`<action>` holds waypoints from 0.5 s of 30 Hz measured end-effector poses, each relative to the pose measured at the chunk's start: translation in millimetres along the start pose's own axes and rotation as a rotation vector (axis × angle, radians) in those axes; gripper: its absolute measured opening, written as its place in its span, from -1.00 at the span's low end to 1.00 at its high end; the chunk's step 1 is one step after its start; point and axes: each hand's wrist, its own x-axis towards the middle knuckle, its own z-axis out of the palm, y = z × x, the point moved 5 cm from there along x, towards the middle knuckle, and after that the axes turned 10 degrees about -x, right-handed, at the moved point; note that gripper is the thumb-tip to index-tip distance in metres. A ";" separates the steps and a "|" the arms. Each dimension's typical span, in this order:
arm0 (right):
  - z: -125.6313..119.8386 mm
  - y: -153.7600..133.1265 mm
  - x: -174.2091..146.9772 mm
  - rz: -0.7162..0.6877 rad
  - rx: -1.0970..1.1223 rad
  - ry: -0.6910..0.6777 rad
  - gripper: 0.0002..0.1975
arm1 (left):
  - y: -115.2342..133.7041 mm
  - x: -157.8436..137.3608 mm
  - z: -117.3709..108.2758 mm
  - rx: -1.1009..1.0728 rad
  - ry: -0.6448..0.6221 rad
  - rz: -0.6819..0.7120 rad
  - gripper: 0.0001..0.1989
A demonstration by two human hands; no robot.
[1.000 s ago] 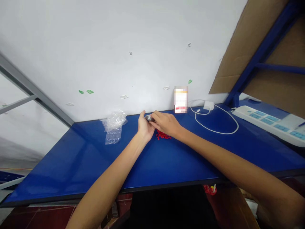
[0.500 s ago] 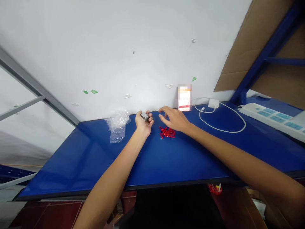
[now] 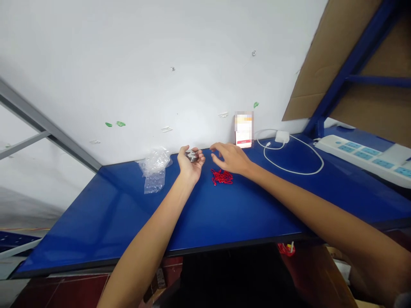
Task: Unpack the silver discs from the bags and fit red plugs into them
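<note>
A small round, dark metallic object (image 3: 192, 156) lies in my left hand (image 3: 190, 166), whose fingers are curled around it with the palm turned up. Its exact kind is too small to make out. To the right, my right hand (image 3: 231, 158) hovers over the table with thumb and fingers apart, and nothing shows between them. Just below that hand sits a loose pile of red cord loops (image 3: 222, 177) with small metal ends. Left of my left hand are crumpled clear plastic bags (image 3: 156, 171).
A lit phone (image 3: 244, 130) leans on the white wall behind the blue table (image 3: 128, 226). A white charger (image 3: 282, 137) with its cable (image 3: 300, 173) lies to the right, beside a power strip (image 3: 362, 156). Blue shelf posts and cardboard (image 3: 303, 102) stand at the right.
The whole view has shifted slightly, so things appear a little further left. My left hand has opened slightly, showing more of the round object. The right hand keeps nearly the same pose.
</note>
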 end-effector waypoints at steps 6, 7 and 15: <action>3.2 5.5 0.0 0.021 0.045 -0.012 -0.72 | -22.3 2.0 -4.6 0.125 0.038 -0.135 -0.79; 2.6 4.9 0.1 0.014 0.061 -0.011 -0.72 | -23.9 2.5 -4.5 0.135 0.021 -0.148 -0.79; 1.6 -16.1 1.1 -0.020 0.387 0.083 -0.79 | -26.9 0.6 0.4 0.111 -0.047 -0.169 -0.76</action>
